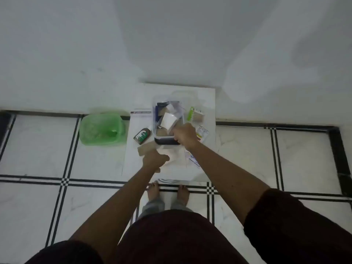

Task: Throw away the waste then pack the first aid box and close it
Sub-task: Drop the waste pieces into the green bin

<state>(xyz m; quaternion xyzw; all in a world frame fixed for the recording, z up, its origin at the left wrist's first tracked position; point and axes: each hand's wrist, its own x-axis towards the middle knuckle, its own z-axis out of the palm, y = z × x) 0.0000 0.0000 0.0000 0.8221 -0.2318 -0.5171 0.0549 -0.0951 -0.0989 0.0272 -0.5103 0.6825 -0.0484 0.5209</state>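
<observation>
The clear first aid box (166, 141) with a dark near end stands open on a white board (207, 96), with several packets inside. My right hand (185, 134) is over the box's near right corner, fingers closed on a white square packet (168, 121) that tilts into the box. My left hand (155, 160) is in front of the box, closed on a beige bandage strip (146, 148) that sticks out to the left. A green waste bin (102, 128) sits on the floor to the left of the board.
Around the box lie a dark bottle with a green label (142, 136), a flat white carton (141, 113), a green tube (190, 113), a beige roll (198, 118), a sachet (202, 132) and printed paper (194, 161). My bare feet (167, 191) stand at the board's near edge.
</observation>
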